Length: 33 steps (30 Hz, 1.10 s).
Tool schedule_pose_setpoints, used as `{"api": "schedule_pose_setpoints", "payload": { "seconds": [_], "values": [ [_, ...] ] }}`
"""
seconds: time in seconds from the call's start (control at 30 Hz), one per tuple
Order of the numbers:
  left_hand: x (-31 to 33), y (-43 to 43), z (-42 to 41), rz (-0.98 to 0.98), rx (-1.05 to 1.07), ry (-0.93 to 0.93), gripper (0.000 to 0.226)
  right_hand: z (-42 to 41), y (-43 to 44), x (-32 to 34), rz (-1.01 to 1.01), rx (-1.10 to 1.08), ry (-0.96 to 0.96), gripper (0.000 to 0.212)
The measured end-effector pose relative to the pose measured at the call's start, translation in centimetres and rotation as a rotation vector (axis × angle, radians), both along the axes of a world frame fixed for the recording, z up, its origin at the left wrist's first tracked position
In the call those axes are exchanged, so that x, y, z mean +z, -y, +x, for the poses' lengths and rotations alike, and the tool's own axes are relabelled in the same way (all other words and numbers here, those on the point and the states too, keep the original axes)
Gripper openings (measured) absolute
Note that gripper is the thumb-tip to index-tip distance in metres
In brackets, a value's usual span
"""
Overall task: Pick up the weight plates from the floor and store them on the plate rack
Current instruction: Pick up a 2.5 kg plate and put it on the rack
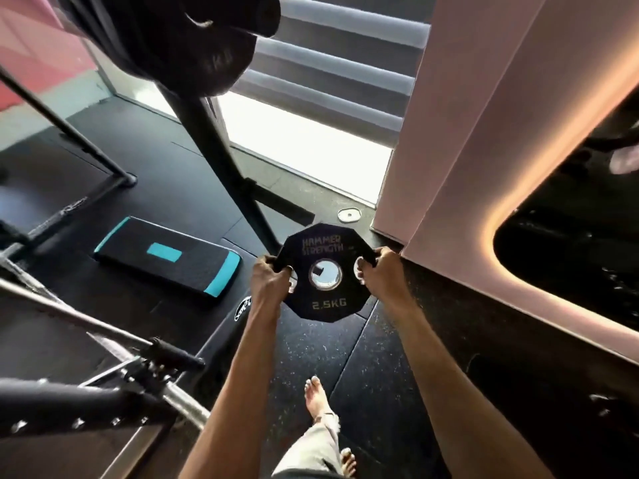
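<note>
Head view: a black weight plate (pixel 323 300) marked 2.5KG is held above the floor (pixel 345 357), in front of the slanted post of the plate rack (pixel 224 160). Its left edge is gripped by the left hand (pixel 271 276) and its right edge by the right hand (pixel 378 271), fingers curled through the grip slots. At the rack's top dark plates (pixel 193 39) are seen; a teal-trimmed step platform (pixel 166 261) lies left.

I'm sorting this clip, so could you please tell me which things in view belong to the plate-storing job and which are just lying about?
Job: 2.5 kg plate, gripped by left hand and right hand; rack post; stored plates on it.
Lying about: step platform; steel bar.
</note>
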State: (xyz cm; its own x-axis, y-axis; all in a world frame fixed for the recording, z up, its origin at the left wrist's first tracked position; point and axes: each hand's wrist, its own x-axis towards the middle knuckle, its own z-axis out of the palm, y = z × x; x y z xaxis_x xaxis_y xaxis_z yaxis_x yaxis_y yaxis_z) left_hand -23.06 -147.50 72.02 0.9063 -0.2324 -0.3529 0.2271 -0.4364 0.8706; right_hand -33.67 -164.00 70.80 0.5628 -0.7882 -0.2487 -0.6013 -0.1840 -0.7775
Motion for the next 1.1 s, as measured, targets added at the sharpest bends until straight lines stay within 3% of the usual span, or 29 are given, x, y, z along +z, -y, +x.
{"api": "schedule_pose_setpoints", "payload": {
  "seconds": [0.4,0.77,1.1],
  "values": [
    [-4.9,9.2,7.7,0.175,0.125,0.001,0.031,10.1,10.9,-3.0,-0.102,0.310,-0.166,0.038],
    [-8.7,12.9,11.3,0.370,0.325,-0.030,0.030,18.3,15.9,-5.7,-0.046,0.538,-0.225,0.044],
    [-10.2,14.6,12.4,0.374,0.487,-0.022,0.030,25.8,19.0,-9.1,-0.081,0.826,-0.246,0.041]
  ]
}}
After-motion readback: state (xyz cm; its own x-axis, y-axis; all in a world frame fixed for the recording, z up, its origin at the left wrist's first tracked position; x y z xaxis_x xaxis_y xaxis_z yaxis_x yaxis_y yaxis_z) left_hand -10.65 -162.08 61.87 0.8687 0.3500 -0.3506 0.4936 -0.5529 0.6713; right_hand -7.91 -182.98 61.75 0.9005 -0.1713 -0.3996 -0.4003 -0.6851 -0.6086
